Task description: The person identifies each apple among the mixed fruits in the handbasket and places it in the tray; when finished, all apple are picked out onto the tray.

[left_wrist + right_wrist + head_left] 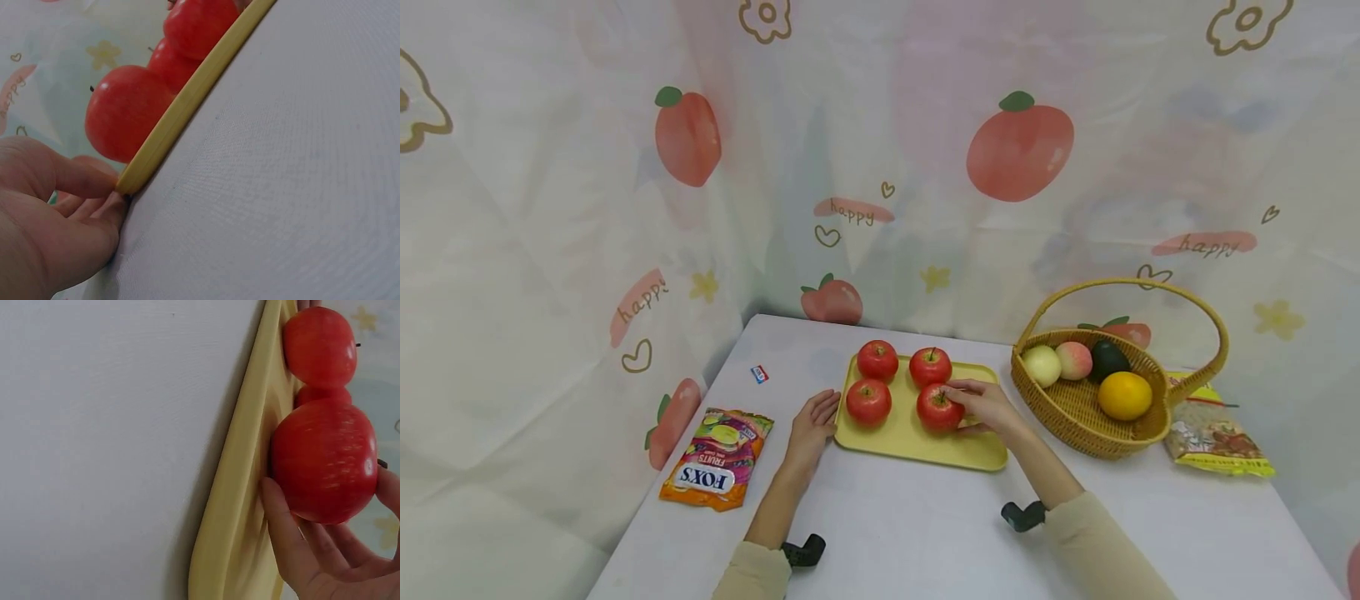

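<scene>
Red apples stand on a yellow tray (887,446), two at the back and two at the front. My right hand (988,406) holds the front right apple (938,410); in the right wrist view its fingers and thumb spread around this apple (325,462), close over the tray. At the tray's left edge is my left hand (812,425), with no apple in it. The left wrist view has its fingertips touching the tray corner (140,165). The front left apple (868,403) sits just inside that edge.
A wicker basket (1075,425) with several fruits stands right of the tray, a clear food packet (1217,437) behind its right side. On the left lie an orange candy bag (718,458) and a small wrapped candy (760,374). A printed cloth hangs behind the table.
</scene>
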### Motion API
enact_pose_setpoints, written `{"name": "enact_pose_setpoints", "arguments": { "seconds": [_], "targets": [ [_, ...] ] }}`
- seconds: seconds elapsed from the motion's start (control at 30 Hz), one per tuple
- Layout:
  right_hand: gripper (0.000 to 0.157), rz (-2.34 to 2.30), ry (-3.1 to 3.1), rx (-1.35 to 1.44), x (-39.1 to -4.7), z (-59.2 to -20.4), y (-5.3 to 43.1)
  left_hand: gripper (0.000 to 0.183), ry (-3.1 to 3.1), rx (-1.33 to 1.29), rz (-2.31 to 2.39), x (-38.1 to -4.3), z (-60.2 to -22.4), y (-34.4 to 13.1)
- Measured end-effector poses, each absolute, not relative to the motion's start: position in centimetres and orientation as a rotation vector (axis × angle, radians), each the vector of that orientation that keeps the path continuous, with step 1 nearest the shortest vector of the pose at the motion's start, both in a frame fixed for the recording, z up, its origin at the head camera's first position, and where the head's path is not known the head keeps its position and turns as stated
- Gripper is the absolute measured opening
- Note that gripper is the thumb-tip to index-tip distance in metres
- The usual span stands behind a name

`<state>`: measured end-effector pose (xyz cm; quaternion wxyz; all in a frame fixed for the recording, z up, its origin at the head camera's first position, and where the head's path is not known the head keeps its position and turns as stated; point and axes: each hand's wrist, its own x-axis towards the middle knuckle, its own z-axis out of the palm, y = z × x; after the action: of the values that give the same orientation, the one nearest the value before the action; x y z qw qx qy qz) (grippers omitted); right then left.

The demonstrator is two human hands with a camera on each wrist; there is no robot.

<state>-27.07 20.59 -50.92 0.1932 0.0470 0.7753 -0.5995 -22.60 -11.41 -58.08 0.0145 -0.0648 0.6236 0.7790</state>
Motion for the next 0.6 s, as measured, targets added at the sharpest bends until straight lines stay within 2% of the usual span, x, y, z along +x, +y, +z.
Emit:
{"name": "enact_pose_setpoints", "arguments": {
  "seconds": [0.3,0.6],
  "targets": [
    [0.060,-1.675,2.188,0.151,-26.99,-51.22,20.21,0.070,1.928,-0.214,2.432,-22.80,-58.07,-11.60],
    [0.062,-1.631,2.122,-0.023,-26.93,-51.61,20.69,0.069,1.926,-0.226,2.427,-22.68,-58.13,-11.43]
  ]
}}
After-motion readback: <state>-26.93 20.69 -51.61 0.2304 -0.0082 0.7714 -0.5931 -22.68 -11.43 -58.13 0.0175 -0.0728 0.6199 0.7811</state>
